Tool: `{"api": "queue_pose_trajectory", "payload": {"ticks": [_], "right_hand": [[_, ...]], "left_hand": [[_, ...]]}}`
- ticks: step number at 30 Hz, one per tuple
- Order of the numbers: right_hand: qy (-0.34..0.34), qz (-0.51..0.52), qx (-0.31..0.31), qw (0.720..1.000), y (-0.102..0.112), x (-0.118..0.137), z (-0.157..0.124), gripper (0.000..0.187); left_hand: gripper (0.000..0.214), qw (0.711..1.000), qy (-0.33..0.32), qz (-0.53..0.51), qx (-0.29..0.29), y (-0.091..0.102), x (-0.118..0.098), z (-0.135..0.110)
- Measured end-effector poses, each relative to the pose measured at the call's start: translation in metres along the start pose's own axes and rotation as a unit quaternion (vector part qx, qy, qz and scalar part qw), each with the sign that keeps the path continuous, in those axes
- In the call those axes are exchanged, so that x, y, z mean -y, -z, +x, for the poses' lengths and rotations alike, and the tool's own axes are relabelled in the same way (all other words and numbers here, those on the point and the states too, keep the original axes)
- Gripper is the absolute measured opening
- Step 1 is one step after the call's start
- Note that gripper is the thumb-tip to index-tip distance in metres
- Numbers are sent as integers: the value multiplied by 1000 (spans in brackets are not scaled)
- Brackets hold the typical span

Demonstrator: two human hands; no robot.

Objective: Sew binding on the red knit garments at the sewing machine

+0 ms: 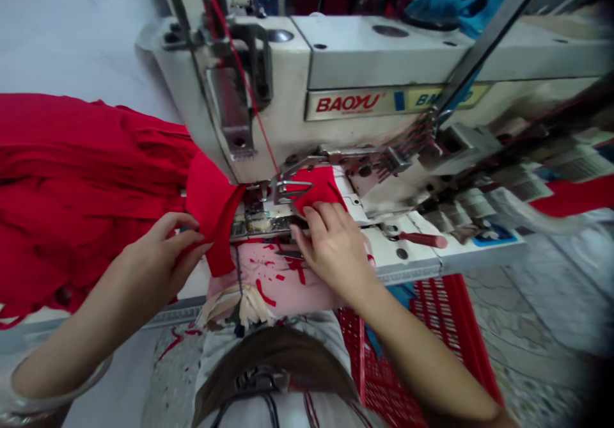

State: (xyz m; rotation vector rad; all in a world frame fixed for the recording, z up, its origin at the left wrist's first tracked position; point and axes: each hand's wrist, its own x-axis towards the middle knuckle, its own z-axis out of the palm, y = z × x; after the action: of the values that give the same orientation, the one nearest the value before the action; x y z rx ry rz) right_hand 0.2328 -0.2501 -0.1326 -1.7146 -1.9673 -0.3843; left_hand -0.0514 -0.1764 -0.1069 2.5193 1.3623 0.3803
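Note:
My left hand [160, 255] pinches a folded band of red knit fabric [213, 210] just left of the presser foot. A large mass of the same red cloth [81, 185] spreads out beyond that hand. My right hand [333, 249] rests with its fingers on a smaller red fabric piece [319, 188], pressing it against the needle plate [261, 223] of a white BAOYU industrial sewing machine [364, 70]. The metal presser foot [292, 191] sits on the red fabric between my hands. The needle area is partly hidden by the foot and the cloth.
A red-handled screwdriver [422, 239] lies on the machine bed right of my right hand. Below the bed are a pink cloth with red scraps [268, 274] and a red plastic crate [422, 332]. Red thread [240, 63] runs down the machine's front.

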Motion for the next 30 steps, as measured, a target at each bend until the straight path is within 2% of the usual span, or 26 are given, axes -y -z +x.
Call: {"api": "queue_pose_trajectory", "payload": {"ticks": [2,3,5,7,8,10,12,13,14,15,16,17,18,19,20,21,22,23,25,30], "right_hand": [[17,-31,-2,999,-7,-5,3,21],[14,-12,-11,1000,-5,-12,-1,20],[6,92,-21,996,9,-34,-17,18],[-26,210,19,977,29,-59,-37,17],[-47,259,40,964,39,-70,-47,17],[-141,370,4,918,52,-84,-58,12],[-212,492,-69,841,52,-82,-54,8],[-218,547,-104,801,47,-74,-46,14],[-207,589,-127,770,38,-62,-36,20],[-161,607,-148,764,27,-48,-25,21],[-120,592,-148,783,15,-31,-12,16],[-87,547,-120,824,2,-15,-1,11],[-56,467,-77,879,-10,0,8,11],[8,372,-50,927,-21,13,15,15],[60,282,-43,957,-31,22,18,19],[95,204,-38,974,-38,28,19,22],[120,141,-43,982,-43,30,17,24],[132,96,-50,985,-46,30,14,26],[140,50,-61,987,-47,26,6,27],[156,33,-54,986,-44,22,1,28]], "left_hand": [[31,1000,16,-9,-9,13,14,-12],[30,999,28,-24,-11,21,24,-20],[23,994,70,-74,-26,37,43,-37],[19,970,154,-175,-63,49,54,-52],[20,944,199,-246,-97,51,57,-55],[19,860,247,-405,-187,51,54,-51],[17,760,217,-556,-256,44,44,-34],[17,715,180,-616,-276,39,36,-22],[19,683,138,-660,-280,34,27,-9],[21,668,98,-686,-272,27,17,4],[24,664,65,-699,-256,19,6,16],[25,683,36,-690,-235,11,-6,27],[23,720,13,-662,-209,1,-16,35],[20,774,-15,-603,-189,-8,-25,40],[15,836,-48,-518,-177,-18,-31,44],[14,890,-85,-414,-171,-27,-35,45],[17,929,-127,-305,-168,-34,-36,45],[21,950,-162,-211,-165,-40,-34,44],[25,963,-186,-116,-159,-45,-28,40],[14,976,-126,-81,-157,-40,-19,36]]}}
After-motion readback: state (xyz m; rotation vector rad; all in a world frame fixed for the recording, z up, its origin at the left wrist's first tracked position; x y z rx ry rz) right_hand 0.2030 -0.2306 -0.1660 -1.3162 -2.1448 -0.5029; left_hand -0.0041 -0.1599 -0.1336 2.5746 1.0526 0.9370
